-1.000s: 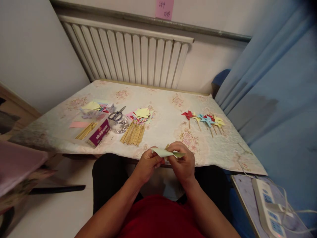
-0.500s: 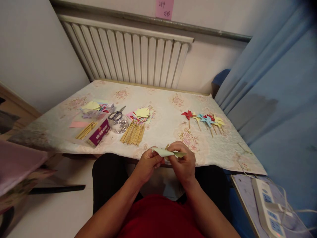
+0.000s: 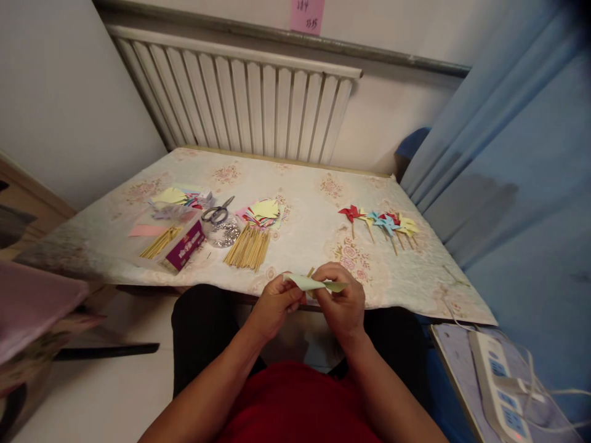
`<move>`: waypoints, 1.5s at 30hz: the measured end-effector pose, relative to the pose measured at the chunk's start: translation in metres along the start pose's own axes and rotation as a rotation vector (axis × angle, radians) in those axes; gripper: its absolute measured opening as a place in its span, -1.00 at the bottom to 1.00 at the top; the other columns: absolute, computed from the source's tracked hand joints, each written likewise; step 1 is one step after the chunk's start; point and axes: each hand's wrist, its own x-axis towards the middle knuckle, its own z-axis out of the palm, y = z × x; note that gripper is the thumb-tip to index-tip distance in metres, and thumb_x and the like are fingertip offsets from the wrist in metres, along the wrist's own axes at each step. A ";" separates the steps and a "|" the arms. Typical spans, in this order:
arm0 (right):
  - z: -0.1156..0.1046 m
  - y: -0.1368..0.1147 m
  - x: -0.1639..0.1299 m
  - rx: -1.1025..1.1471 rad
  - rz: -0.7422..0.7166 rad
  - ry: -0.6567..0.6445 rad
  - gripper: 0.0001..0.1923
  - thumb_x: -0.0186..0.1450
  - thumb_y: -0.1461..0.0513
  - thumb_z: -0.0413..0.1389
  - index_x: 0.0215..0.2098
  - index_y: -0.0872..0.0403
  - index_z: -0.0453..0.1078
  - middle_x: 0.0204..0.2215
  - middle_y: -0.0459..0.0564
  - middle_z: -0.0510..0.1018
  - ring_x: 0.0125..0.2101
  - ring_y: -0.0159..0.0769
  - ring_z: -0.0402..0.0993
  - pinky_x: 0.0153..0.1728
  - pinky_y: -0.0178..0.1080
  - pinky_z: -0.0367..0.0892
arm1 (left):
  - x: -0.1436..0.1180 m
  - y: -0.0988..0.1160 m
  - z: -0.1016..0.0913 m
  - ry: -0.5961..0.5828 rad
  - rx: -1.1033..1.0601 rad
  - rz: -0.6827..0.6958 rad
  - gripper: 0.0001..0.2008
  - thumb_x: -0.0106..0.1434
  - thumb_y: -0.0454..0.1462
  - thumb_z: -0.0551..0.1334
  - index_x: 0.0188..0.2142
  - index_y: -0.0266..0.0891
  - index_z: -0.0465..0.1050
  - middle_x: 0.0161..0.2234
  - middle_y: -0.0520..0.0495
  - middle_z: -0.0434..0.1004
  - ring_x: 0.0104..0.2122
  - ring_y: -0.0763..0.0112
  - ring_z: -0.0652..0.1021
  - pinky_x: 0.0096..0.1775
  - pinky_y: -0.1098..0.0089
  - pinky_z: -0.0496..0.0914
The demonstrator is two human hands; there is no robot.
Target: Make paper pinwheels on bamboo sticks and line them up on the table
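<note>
Between my two hands, just over the table's front edge, is a pale green paper pinwheel (image 3: 305, 282) with its blades folded in. My left hand (image 3: 278, 304) is closed on its left side, thumb pressed to the paper. At the centre and right side, the fingers of my right hand (image 3: 340, 301) pinch the same paper. A bit of a thin wooden stick (image 3: 311, 271) shows behind it; the rest is hidden by paper and fingers. Finished pinwheels (image 3: 388, 225) in red, yellow and blue lie on sticks at the table's right.
On the flowered tablecloth (image 3: 295, 184) lie a bundle of sticks (image 3: 248, 248), cut paper pieces (image 3: 265, 211), scissors (image 3: 217, 213), a tub of pins (image 3: 222, 234) and a purple-sided box (image 3: 184, 246) with sticks. A power strip (image 3: 498, 384) stands at the lower right.
Both hands stay almost still around the pale green pinwheel. Only a tiny shift of the paper and fingers shows; nothing on the table has moved.
</note>
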 end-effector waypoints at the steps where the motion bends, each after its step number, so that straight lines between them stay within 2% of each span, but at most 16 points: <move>1: 0.000 0.000 0.000 0.000 -0.003 -0.001 -0.85 0.15 0.41 0.12 -0.44 0.04 0.36 -0.47 -0.10 0.47 -0.41 -0.33 0.42 -0.35 -0.26 0.32 | 0.000 0.000 0.000 -0.001 -0.003 0.000 -0.81 0.06 -0.30 0.31 -0.44 -0.27 0.28 -0.59 0.08 0.43 -0.61 0.62 0.25 -0.51 0.48 0.04; 32: -0.001 -0.001 0.000 -0.004 0.009 -0.006 -0.87 0.16 0.39 0.10 -0.44 0.03 0.36 -0.45 -0.08 0.49 -0.39 -0.30 0.44 -0.33 -0.22 0.35 | 0.001 0.001 0.002 0.011 0.014 -0.005 -0.76 0.02 -0.24 0.33 -0.46 -0.26 0.27 -0.60 0.07 0.41 -0.62 0.61 0.27 -0.52 0.49 0.05; 45: -0.001 -0.003 0.001 -0.002 -0.010 -0.014 -0.88 0.17 0.37 0.11 -0.42 0.02 0.36 -0.45 -0.08 0.49 -0.39 -0.30 0.44 -0.34 -0.24 0.35 | 0.002 -0.002 0.000 0.005 -0.022 0.000 -0.83 0.04 -0.30 0.32 -0.41 -0.27 0.34 -0.59 0.07 0.43 -0.60 0.59 0.30 -0.51 0.48 0.04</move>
